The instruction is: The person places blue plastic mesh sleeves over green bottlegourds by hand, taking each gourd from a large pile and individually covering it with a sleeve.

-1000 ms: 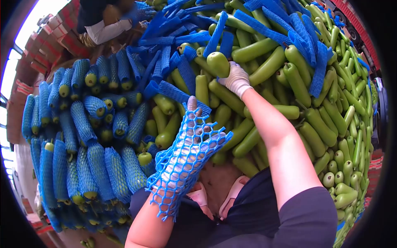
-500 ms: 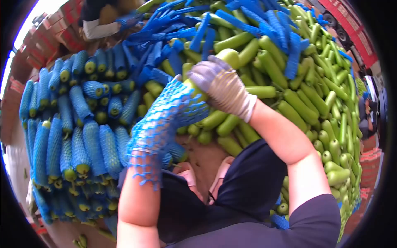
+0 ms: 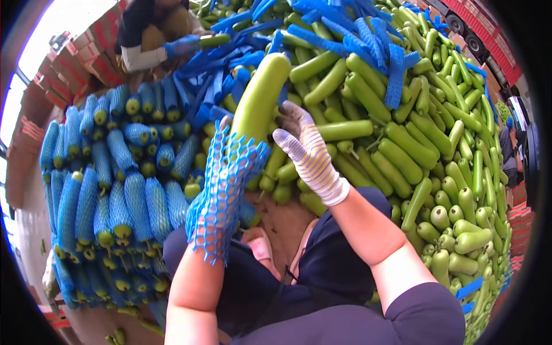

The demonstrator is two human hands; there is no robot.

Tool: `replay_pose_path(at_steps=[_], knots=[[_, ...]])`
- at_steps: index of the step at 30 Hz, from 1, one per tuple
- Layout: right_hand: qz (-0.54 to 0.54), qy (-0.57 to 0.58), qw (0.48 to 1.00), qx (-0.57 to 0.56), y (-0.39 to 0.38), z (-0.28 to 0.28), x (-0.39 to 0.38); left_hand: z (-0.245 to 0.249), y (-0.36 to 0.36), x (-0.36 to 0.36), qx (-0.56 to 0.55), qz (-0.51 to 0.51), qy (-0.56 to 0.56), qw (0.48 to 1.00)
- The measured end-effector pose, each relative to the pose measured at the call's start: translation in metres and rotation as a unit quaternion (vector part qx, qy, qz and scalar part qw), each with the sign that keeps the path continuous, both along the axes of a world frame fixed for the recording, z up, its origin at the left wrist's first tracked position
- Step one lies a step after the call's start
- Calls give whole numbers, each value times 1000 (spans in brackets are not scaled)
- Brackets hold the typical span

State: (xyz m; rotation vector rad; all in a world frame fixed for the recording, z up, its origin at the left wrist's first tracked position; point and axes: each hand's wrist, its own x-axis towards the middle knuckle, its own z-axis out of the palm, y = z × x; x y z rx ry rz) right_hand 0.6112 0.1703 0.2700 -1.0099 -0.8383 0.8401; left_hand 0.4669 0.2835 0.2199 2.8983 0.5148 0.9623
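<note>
A long green gourd (image 3: pixel 261 95) stands nearly upright in front of me, its lower end in my left hand (image 3: pixel 230 167). A blue foam net (image 3: pixel 215 213) is stretched over that hand, wrist and lower forearm, and its upper edge meets the gourd's lower end. My right hand (image 3: pixel 305 146), in a striped glove with greyish fingertips, is just right of the gourd. Its fingers are apart and nothing is in its palm.
Netted gourds (image 3: pixel 135 204) are stacked at the left. Bare gourds (image 3: pixel 402 152) are heaped at the right, with loose blue nets (image 3: pixel 368 43) on top. At the upper left a co-worker's gloved hand (image 3: pixel 183 47) holds a gourd. Cardboard boxes (image 3: pixel 86 46) stand behind.
The gourd now stands higher and more in view. My right hand has come off it and opened to its right. The co-worker's hand now shows with a gourd.
</note>
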Motion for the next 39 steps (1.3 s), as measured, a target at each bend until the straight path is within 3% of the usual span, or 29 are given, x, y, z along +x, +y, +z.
replay_pose_path(at_steps=[3,4,5,6,7,8,9,10,11,12,14,19,23,29,30,31,32,34,35,39], knots=[[-22,52,998,-2,10,-10,14,9,-13,-6,-19,-10,-1,1000],[26,132,990,-36,12,-10,20,23,-27,-5,-13,-14,-3,1000],[73,211,972,-70,15,-9,26,41,-49,0,-275,10,-119,954],[127,251,959,-43,19,-7,30,50,-61,2,-516,34,-221,826],[122,302,945,-29,22,-8,29,49,-59,0,-405,8,-142,903],[115,353,928,-17,22,-10,28,44,-53,-3,-414,-58,-124,900],[99,404,909,-6,21,-13,31,62,-57,-4,-472,-30,-89,877],[82,454,887,5,20,-15,34,79,-61,-4,-528,-1,-53,848],[35,466,884,-1,28,-34,40,68,-54,-8,-585,-50,-97,804],[27,469,883,-3,28,-32,45,70,-52,-10,-665,-92,-156,724],[42,505,861,35,31,-25,55,91,-58,-15,-746,-58,-152,646],[89,535,836,76,28,-16,72,83,-60,-12,-729,-52,-125,671],[57,563,822,64,29,-16,68,79,-63,-10,-702,-50,-104,702],[42,552,832,27,31,-18,58,73,-69,-10,-662,-36,-80,744],[0,527,850,15,31,-16,54,73,-69,-11,-654,-33,-78,752],[-42,501,864,1,30,-16,50,81,-69,-9,-695,-23,-99,712],[-37,503,864,-3,28,-17,46,78,-65,-13,-695,-17,-103,712],[-24,489,871,35,26,-18,42,68,-57,-19,-538,-2,-27,842],[-3,489,871,43,26,-18,39,66,-56,-18,-538,2,-32,842],[72,448,890,45,18,-6,24,69,-57,-4,-679,9,-165,715]])
